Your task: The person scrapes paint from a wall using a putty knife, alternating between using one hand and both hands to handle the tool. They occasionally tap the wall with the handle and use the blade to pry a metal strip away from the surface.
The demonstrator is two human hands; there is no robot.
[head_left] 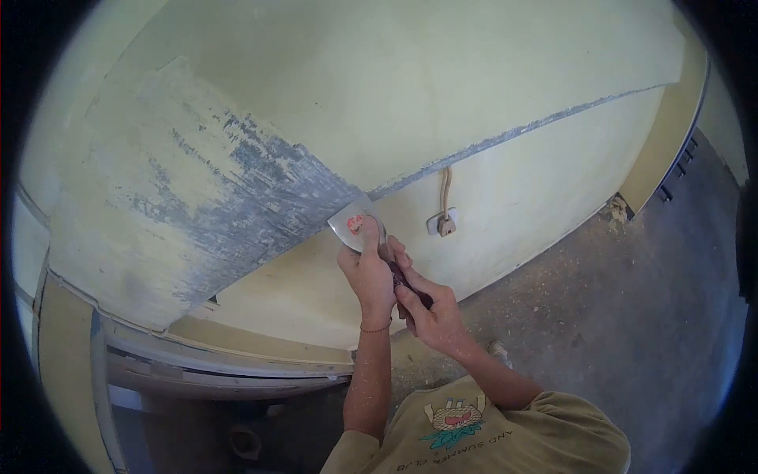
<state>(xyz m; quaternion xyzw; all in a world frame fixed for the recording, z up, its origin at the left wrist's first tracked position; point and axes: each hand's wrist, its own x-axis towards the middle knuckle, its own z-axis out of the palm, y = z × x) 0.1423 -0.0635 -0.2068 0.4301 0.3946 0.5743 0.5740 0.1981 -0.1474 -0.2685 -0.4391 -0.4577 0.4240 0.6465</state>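
Note:
A wide metal scraper (pixel 344 224) with a red mark on its blade is held in both hands. My right hand (pixel 433 314) is closed round its dark handle (pixel 399 278). Closer to the blade, my left hand (pixel 369 278) grips the scraper, one finger stretched along the metal beside the red mark. The blade's edge meets the pale painted wall (pixel 505 71) at the corner of a grey, roughly scraped patch (pixel 260 186). Some fingers of the left hand are hidden behind the tool.
A narrow scraped grey strip (pixel 505 141) runs rightward along the wall. Below it is a socket (pixel 444 223) with a cable. Small debris lies on the grey floor (pixel 584 308). A ledge or frame (pixel 229 365) is at lower left, and a dark rail with pegs (pixel 681 166) at right.

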